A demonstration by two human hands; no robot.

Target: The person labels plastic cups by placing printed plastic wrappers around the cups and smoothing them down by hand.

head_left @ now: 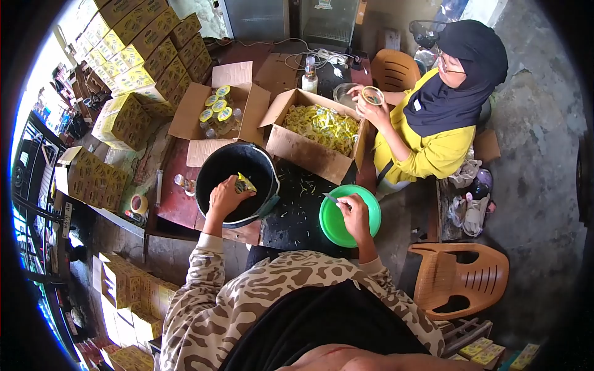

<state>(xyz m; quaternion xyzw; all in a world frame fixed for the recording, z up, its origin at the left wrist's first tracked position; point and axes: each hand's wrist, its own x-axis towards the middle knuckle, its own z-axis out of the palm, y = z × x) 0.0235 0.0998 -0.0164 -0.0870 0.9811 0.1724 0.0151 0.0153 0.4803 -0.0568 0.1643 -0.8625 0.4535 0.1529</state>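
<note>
Over the black bucket (pixel 271 162), my left hand (pixel 226 199) pinches a small crumpled yellow-and-green plastic wrapper (pixel 245 183). My right hand (pixel 355 217) is closed around a small knife (pixel 330 198), its blade pointing left above the green basin (pixel 328 227). Behind the basin stands an open carton (pixel 296 147) heaped with yellow and clear plastic scraps (pixel 322 127). Another open carton (pixel 185 114), left of it, holds several clear plastic cups with yellow printed lids (pixel 219 105). Light shreds lie on the black tabletop (pixel 291 216) between bucket and basin.
A co-worker in a yellow top (pixel 433 145) sits at the right, holding a round clear container (pixel 372 96). A small bottle (pixel 184 183) lies left of the bucket; another bottle (pixel 310 77) stands at the back. Stacked cartons (pixel 139 46) rise at left. An orange chair (pixel 461 278) is right.
</note>
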